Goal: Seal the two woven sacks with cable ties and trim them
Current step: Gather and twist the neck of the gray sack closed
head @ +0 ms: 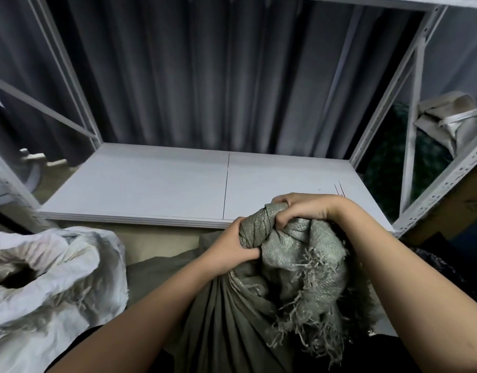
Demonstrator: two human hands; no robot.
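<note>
olive-green woven sack (286,265), white sack (57,278), white shelf board (151,189), dark grey curtain (205,76)

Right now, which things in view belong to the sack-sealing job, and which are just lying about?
Job: green sack, gripped at its bunched neck by left hand and right hand; white sack, mouth open.

Lying about: shelf board, curtain, beige bag.

Both forearms forward, left hand (236,240) and right hand (303,208) close together, fingers curled tight.

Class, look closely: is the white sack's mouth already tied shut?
No, the white sack gapes open at its dark mouth, while both hands grip the green sack.
</note>
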